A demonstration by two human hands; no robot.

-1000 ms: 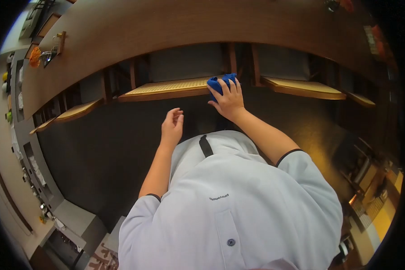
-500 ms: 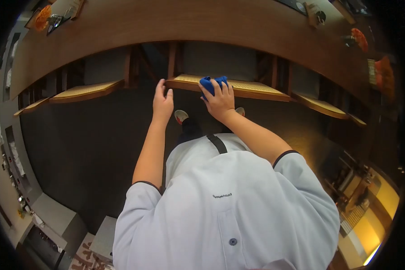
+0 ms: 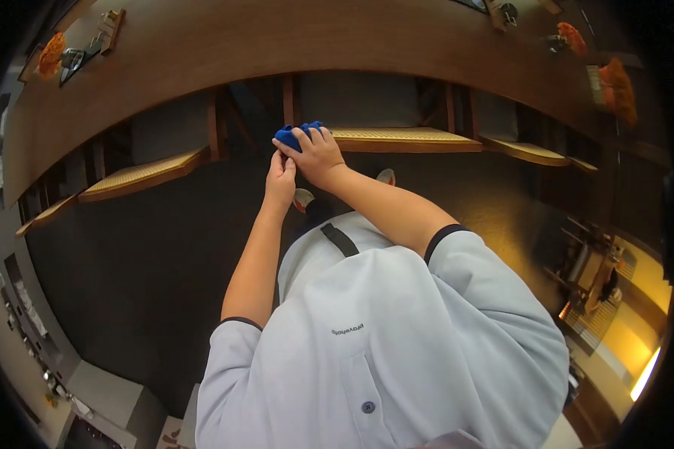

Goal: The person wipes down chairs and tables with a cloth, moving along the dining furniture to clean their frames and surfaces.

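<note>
My right hand is closed over a bunched blue cloth at the left end of a chair's woven backrest. The cloth covers that end of the wooden frame. Just below the cloth, my left hand has its thumb and fingers drawn together, fingertips up against the cloth and the chair's end. Whether they grip the cloth or the chair is hidden.
A long wooden table runs across the far side. Another woven chair stands to the left, one more to the right. Orange flowers are on the table. A grey counter lies at lower left.
My right hand has slid left along the backrest with the blue cloth, to its left end. My left hand has lowered slightly, and its spread fingers have come together beside the cloth.
</note>
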